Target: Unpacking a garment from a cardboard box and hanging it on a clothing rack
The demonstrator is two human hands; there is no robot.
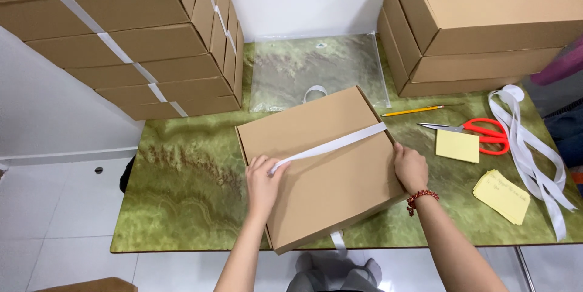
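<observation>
A flat brown cardboard box (322,164) lies closed at the centre of the frame on a green marbled table (182,195), turned at a slight angle, with its near corner overhanging the table's lower edge. A white strap (331,145) runs diagonally across the lid from the left-centre to the right edge of the box; a further piece of strap hangs below the box at the lower centre. The left hand (262,182) rests on the left part of the lid, thumb and fingers pinched together on the strap's end. The right hand (411,167) lies at the box's right edge just below the strap, fingers curled against the side; whether it clamps the strap there cannot be determined. A red beaded bracelet (421,198) sits on the right wrist. In the upper left of the frame stands a stack of strapped boxes (139,37); in the upper right, a second stack of plain boxes (473,24). Between the stacks, a clear plastic sleeve (316,67) lies flat on the table. To the right of the central box lie a yellow pencil (413,110), red-handled scissors (480,133), two pads of yellow notes (456,145), and loose white straps (534,152) at the right edge.
</observation>
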